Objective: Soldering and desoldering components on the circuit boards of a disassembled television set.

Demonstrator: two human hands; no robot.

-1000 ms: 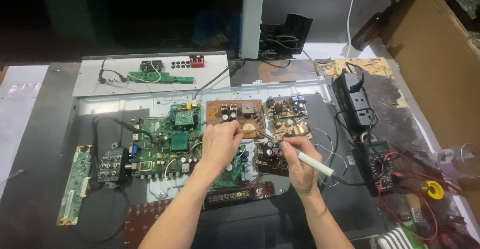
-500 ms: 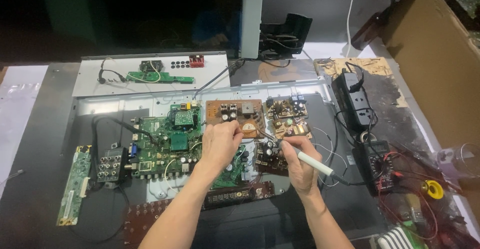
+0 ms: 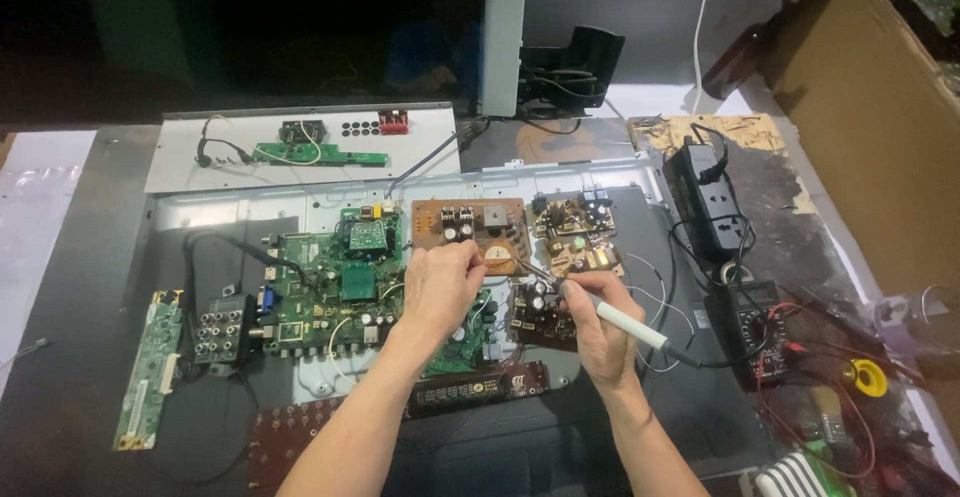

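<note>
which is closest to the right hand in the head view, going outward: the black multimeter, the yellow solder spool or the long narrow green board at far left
Measured from the right hand:
1. Black multimeter, just to its right on the bench.
2. Yellow solder spool, farther right, past the meter among red wires.
3. Long narrow green board, far left edge of the bench, beyond the left hand.

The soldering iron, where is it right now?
In the head view, the soldering iron is in the right hand, right of centre. Its tip points toward the brown circuit board, and the left hand is just beside it.
</note>
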